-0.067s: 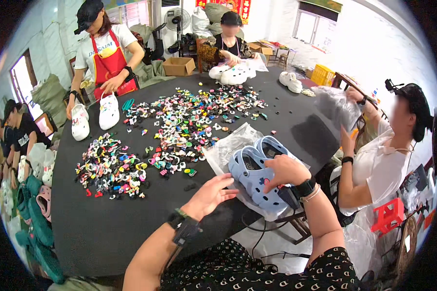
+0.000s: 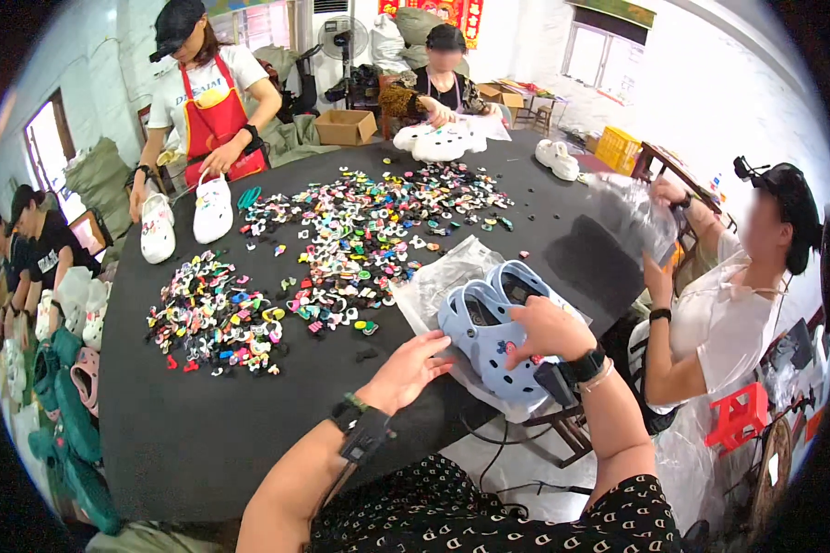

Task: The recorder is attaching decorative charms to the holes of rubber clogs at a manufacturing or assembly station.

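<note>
A pair of light blue clogs [image 2: 478, 348] lies side by side at the near right of the table, with small decorative charms on an upper. Beneath them spreads a clear plastic bag [image 2: 431, 288]. My right hand [image 2: 563, 329] curves over the right-hand clog, thumb and fingers around its upper. Beside the left clog is my left hand [image 2: 409, 370], fingers stretched out and holding nothing; whether its fingertips touch the clog or bag I cannot tell.
Several piles of small colourful shoe charms [image 2: 360, 235] cover the middle of the black table [image 2: 249, 442]. Across it, co-workers handle white clogs [image 2: 214, 210]. At right, a person holds a clear bag [image 2: 632, 217] near a red stool [image 2: 740, 415]. Green clogs [image 2: 76, 405] are heaped at left.
The whole view shifts slightly. Both my hands keep nearly the same place at the blue clogs. The clear bag held by the person at right has changed shape.
</note>
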A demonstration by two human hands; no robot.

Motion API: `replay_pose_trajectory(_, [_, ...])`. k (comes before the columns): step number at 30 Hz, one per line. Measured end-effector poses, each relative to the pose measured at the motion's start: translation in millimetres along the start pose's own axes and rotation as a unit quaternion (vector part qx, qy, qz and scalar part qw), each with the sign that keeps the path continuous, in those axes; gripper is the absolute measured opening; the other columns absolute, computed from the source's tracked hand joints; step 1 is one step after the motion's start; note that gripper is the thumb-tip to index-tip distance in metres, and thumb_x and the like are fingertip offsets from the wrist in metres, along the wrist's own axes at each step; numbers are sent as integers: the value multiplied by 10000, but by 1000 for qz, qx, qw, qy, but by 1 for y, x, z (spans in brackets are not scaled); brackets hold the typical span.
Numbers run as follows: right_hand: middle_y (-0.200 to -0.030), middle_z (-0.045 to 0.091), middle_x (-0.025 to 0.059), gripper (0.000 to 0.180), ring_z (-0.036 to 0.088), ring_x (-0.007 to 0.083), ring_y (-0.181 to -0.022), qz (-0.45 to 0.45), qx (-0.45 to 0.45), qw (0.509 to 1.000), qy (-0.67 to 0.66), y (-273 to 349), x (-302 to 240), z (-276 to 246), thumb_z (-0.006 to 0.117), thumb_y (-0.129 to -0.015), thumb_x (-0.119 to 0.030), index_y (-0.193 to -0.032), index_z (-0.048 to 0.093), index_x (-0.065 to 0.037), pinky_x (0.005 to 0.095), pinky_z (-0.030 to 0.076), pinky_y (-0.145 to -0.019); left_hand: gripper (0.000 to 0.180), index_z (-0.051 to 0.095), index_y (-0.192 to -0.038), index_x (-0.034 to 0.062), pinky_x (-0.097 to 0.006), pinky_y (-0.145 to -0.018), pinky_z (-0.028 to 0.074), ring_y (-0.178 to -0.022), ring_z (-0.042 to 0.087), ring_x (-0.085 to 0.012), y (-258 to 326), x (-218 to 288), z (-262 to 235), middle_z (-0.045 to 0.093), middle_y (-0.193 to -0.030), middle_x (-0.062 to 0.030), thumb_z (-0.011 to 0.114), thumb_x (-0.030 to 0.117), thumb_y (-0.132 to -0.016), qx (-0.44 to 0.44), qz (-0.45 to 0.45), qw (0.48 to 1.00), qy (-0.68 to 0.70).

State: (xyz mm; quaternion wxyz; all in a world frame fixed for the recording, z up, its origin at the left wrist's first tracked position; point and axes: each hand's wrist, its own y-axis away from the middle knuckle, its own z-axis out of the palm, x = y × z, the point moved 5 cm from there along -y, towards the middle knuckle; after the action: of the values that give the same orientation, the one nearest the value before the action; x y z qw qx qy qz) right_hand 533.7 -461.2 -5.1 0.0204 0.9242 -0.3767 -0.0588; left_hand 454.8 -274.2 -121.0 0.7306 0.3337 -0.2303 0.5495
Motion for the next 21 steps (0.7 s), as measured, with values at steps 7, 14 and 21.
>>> replay_pose_trajectory(7, [-949, 561, 180, 569, 541, 376, -957, -26, 54, 996, -58, 18, -31, -8, 901, -517, -328, -910, 637, -12, 441, 463, -817, 194, 627, -1056, -34, -288, -897, 480, -985, 604, -145, 12, 8, -49, 656, -1046, -74, 585, 120, -946, 8, 222, 914, -339])
replay_pose_trajectory(14, [-906, 534, 141, 598, 546, 344, -885, -126, 103, 983, -89, 43, -109, -50, 902, -409, -241, -871, 607, -1, 404, 463, -749, 381, 555, -1301, -55, -277, -984, 453, -1099, 598, -137, 134, 76, -47, 646, -1189, -104, 593, 104, -957, 113, 252, 945, -173])
replay_pose_trajectory(21, [-1068, 533, 204, 663, 536, 426, -973, -348, -9, 931, -105, 27, -205, -56, 837, -499, -37, -1108, 577, 6, 472, 468, -787, 372, 536, -1302, -76, -256, -969, 464, -1104, 597, -133, 300, 147, -102, 651, -1201, -101, 581, 77, -966, 282, 338, 882, -169])
